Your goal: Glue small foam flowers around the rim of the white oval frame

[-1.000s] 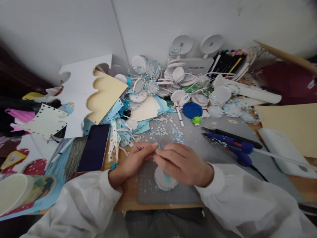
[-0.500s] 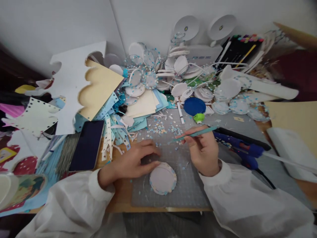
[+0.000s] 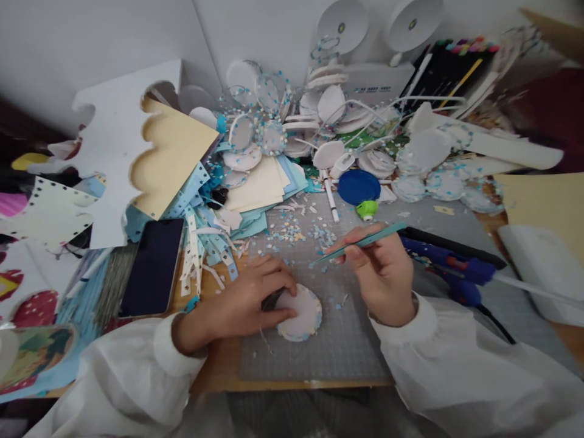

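White walls (image 3: 91, 36) meet in a corner behind a wooden desk (image 3: 223, 365). Grey gridded cutting mat (image 3: 337, 353) lies on the desk's near edge. Two round white lamp heads (image 3: 342, 24) stand against the wall; light soft, even.

Left hand (image 3: 249, 301) pinching a white paper disc (image 3: 302, 314) on a grey cutting mat (image 3: 337, 347), right hand (image 3: 383, 274) gripping teal tweezers (image 3: 360, 242)
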`<state>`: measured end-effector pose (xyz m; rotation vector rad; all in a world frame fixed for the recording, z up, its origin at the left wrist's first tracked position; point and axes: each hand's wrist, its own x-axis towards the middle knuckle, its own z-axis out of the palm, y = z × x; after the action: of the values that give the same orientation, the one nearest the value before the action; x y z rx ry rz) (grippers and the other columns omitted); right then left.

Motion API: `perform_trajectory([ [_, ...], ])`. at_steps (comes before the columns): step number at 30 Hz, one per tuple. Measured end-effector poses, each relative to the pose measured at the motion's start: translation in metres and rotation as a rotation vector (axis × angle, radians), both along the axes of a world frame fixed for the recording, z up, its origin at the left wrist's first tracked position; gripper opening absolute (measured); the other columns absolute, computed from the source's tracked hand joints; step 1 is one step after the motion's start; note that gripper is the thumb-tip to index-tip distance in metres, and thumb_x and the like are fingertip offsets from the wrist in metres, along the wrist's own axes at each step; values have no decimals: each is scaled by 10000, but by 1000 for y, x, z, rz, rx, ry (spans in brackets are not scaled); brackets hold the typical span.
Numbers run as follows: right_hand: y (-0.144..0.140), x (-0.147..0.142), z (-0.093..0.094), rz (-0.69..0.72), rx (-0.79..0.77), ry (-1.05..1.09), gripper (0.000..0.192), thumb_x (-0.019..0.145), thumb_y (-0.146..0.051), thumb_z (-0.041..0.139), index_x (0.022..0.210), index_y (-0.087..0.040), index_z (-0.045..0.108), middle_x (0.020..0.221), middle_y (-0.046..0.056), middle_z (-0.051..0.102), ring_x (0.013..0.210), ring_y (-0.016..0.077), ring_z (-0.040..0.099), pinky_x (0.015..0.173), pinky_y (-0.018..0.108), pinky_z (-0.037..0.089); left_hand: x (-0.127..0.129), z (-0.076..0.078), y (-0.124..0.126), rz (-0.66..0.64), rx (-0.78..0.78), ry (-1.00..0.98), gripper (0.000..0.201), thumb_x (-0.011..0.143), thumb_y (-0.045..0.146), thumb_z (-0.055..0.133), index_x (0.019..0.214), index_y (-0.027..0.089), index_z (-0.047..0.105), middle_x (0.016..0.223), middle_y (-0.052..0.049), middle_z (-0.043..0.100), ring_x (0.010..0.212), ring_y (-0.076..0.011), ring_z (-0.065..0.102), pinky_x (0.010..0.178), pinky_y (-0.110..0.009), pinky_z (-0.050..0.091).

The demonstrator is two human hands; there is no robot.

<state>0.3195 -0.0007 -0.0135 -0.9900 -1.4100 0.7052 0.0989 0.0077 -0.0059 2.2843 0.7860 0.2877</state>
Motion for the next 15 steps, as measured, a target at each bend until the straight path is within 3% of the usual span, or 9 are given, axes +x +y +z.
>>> perform_trajectory([
  [4,1,-1,0,-25,17,-6,70,899,-190,544,935,-249,533,798,29,608,658,168,658,494,295,526,2,0,-2,54,145,87,523,746,590,656,1056,176,584,1050,-92,589,973,-265,489,846,-392,339],
  [7,2,-1,-1,-37,2,4,64,897,-202,548,929,-255,534,808,25,602,650,170,659,490,302,531,4,2,-2,58,154,112,538,726,615,663,1041,183,601,1049,-94,594,974,-275,488,854,-412,339],
  [12,1,-1,-1,-45,13,-10,69,899,-199,544,940,-253,527,815,24,597,645,166,650,506,309,533,3,4,-6,63,-53,7,433,767,457,706,1077,196,551,1094,-73,574,1032,-246,498,887,-384,395],
  [15,1,-1,0,-53,14,-29,51,908,-216,534,937,-255,521,815,29,595,628,162,634,504,313,527,2,2,-11,144,-227,-103,403,807,360,680,1129,210,490,1086,-60,568,962,-200,540,825,-332,451],
])
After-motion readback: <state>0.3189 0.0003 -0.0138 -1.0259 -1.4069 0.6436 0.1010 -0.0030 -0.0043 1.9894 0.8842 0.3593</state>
